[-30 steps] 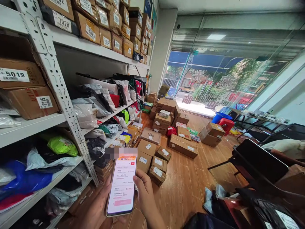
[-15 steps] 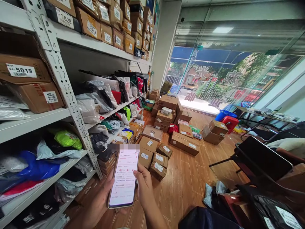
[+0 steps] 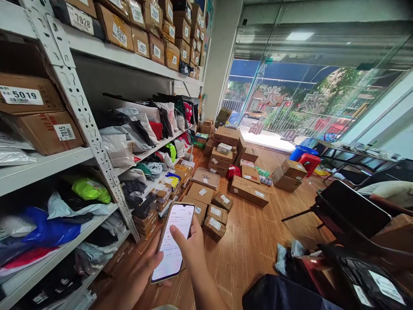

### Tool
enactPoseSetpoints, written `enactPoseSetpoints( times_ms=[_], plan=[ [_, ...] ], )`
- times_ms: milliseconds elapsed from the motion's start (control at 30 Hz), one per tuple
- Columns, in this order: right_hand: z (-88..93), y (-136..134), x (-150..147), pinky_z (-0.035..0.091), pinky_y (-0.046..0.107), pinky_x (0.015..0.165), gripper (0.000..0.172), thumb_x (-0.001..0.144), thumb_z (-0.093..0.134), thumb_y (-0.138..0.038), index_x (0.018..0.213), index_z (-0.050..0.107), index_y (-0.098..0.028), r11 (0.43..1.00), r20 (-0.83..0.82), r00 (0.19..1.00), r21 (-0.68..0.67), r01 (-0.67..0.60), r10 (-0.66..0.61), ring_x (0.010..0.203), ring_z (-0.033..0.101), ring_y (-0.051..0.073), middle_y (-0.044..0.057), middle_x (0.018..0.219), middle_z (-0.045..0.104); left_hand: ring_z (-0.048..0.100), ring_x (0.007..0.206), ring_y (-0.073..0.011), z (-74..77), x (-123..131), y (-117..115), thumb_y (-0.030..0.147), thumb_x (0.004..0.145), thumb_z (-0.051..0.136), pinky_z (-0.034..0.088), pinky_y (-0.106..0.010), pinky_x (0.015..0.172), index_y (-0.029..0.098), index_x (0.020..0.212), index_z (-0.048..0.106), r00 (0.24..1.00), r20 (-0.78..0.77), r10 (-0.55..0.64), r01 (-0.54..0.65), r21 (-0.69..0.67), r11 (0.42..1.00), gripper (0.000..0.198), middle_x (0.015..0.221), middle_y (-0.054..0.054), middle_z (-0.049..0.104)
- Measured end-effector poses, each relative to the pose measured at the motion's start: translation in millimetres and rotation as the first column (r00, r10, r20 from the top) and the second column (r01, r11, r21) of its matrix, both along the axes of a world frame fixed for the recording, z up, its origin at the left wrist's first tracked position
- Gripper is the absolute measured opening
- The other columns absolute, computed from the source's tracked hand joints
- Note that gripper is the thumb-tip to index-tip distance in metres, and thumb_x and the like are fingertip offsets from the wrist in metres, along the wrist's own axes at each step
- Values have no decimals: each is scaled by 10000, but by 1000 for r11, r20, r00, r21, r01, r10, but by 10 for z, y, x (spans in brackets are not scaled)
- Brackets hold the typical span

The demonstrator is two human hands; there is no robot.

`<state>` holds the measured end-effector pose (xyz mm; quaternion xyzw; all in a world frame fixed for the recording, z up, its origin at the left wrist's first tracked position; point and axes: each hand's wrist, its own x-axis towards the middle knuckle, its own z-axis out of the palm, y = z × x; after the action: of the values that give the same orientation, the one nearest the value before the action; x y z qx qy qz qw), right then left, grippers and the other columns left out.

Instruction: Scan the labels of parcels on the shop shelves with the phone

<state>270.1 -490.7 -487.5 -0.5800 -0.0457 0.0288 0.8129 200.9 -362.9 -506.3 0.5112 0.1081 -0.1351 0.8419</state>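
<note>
1. Object in hand: a phone (image 3: 174,247) with its screen lit, held low in the foreground, above the wooden floor (image 3: 251,241) and just beside the shelving rack (image 3: 87,129).
2. Left hand (image 3: 142,275): closed around the phone from below and from its left edge, carrying its weight. The phone is tilted, top end away from the person.
3. Right hand (image 3: 190,247): its thumb lies across the lower half of the screen, tip touching the glass. The fingers are hidden behind the phone, so I cannot tell whether they grip it or only rest there.
4. Step in hand, as judged: working through a list on the screen by thumb. The text is too small to read.
5. Surroundings:
   - Numbered cartons (image 3: 119,32) stand on the top shelf of the rack.
   - Bagged parcels (image 3: 129,129) fill the middle and lower shelves.
   - Labelled cardboard boxes (image 3: 222,202) sit in a loose group on the floor ahead, well apart from both hands.
   - A black chair (image 3: 351,211) stands to the right.
   - A red stool (image 3: 309,161) stands near the glass front (image 3: 306,99).
6. What a further move calls for, as judged: a steady left-hand hold while the thumb taps or scrolls. Matching a screen entry to a parcel would call for reading the number labels on the rack.
</note>
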Motion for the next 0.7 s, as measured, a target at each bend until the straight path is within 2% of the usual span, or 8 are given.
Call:
enactPoseSetpoints(
  times_ms=[100,200,267,333,500,700],
  plan=[
    [-38,12,6,508,319,733,519,640,767,-441,1031,547,-181,1000,18,1000,4,-12,12,820,646,214,69,938,707,451,1258,-344,-39,-3,14,513,812,562,564,-351,713,277,1476,157,1000,-11,12,-11,101,995,812,1471,-57,405],
    [-59,17,-4,487,344,807,482,714,678,-454,1086,548,-177,993,28,999,111,-46,43,898,634,231,73,994,694,505,1203,-342,6,13,3,494,817,566,565,-324,619,290,1483,83,1000,7,0,0,-9,1000,848,1447,-73,439],
    [-49,18,-18,474,348,832,449,722,651,-413,1093,557,-178,989,21,998,136,-63,61,931,625,235,71,1028,689,514,1193,-335,57,27,-11,485,816,572,560,-293,572,295,1485,68,1000,8,6,-5,-65,998,860,1425,-73,470],
    [-23,18,-30,472,339,824,441,693,660,-345,1092,563,-183,993,15,999,105,-47,46,918,623,227,58,1022,692,500,1208,-340,103,36,-27,497,800,587,561,-283,551,276,1488,77,1000,1,18,-18,-76,997,885,1417,-80,480],
    [31,12,-40,484,329,781,432,655,669,-274,1067,564,-196,1000,31,1000,29,-7,6,853,623,213,35,947,697,465,1246,-338,139,31,-65,502,777,619,581,-300,635,271,1488,93,999,-8,46,-47,-99,994,914,1393,-79,508],
    [7,-4,-52,495,319,757,498,624,668,-230,1097,514,-202,1000,70,997,10,-25,24,843,623,211,32,947,686,552,1125,-362,155,27,-81,517,802,572,563,-306,507,302,1489,113,1000,14,11,-10,-57,998,853,1422,-101,469]
  ],
)
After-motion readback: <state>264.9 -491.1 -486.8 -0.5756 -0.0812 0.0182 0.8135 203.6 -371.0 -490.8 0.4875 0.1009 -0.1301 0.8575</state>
